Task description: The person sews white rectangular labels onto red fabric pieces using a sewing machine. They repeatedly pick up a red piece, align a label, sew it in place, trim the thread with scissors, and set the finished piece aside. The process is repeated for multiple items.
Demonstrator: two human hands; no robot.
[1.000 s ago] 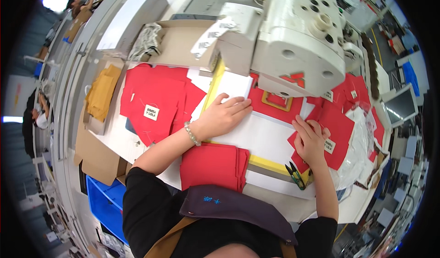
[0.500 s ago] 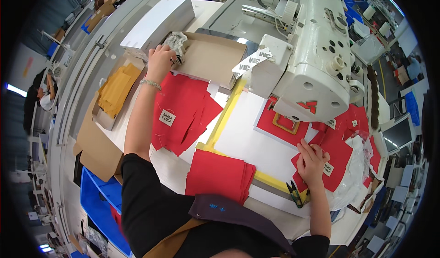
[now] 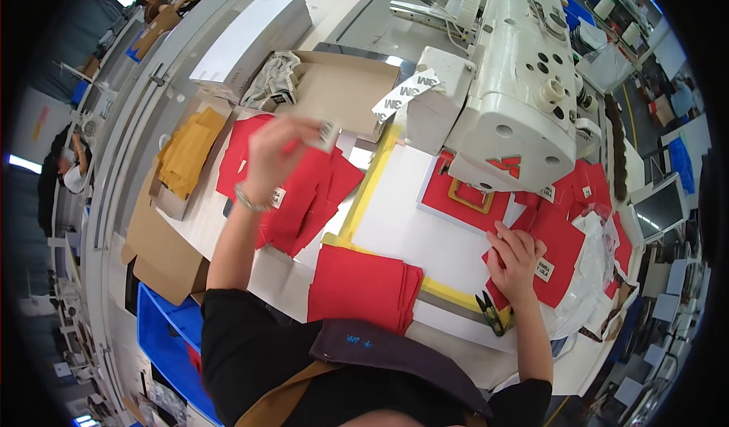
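Observation:
My left hand (image 3: pixel 275 157), blurred by motion, pinches a small pale label (image 3: pixel 327 135) with dark print. It hangs above a pile of red fabric pieces (image 3: pixel 307 192), one bearing a similar label. Behind it, an open cardboard box (image 3: pixel 345 89) holds a bunch of pale labels (image 3: pixel 275 78) at its left end. My right hand (image 3: pixel 516 264) rests with loosely bent fingers on red labelled pieces (image 3: pixel 560 248), beside a white board (image 3: pixel 402 222). Beyond it, a yellow-edged frame (image 3: pixel 462 201) lies on red fabric under the sewing machine's head (image 3: pixel 509 138). Nothing shows in that hand's grasp.
Thread snips (image 3: pixel 492 315) lie below my right hand. A stack of red pieces (image 3: pixel 361 286) sits near my body. At left are a box of yellow-orange pieces (image 3: pixel 194 150), a white box (image 3: pixel 254 44) and a blue bin (image 3: pixel 163 343). Clear plastic (image 3: pixel 581 290) bunches at right.
My left hand has left the bunch of labels in the cardboard box and come nearer and to the right, now carrying one label. The right hand stays almost where it was.

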